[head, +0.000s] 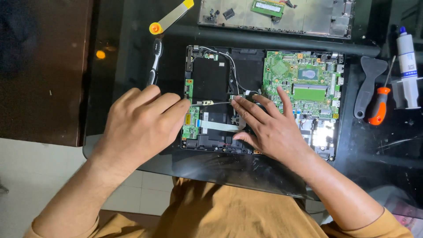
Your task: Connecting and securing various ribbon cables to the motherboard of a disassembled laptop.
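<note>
Two hands rest on one open laptop (220, 94) on the dark table (211, 169). The left hand (139, 125) lies loosely curled on its left edge, holding nothing. The right hand (269, 125) is spread flat, fingertips on a small part. Farther: one green board (302, 83), one toothbrush (155, 61), one screwdriver (380, 105), one syringe (407, 66).

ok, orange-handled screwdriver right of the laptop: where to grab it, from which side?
Take the screwdriver by its orange handle, coming from the right hand side. It lies flat on the table, handle nearest the person, thin shaft pointing away beside the grey scraper.
</note>
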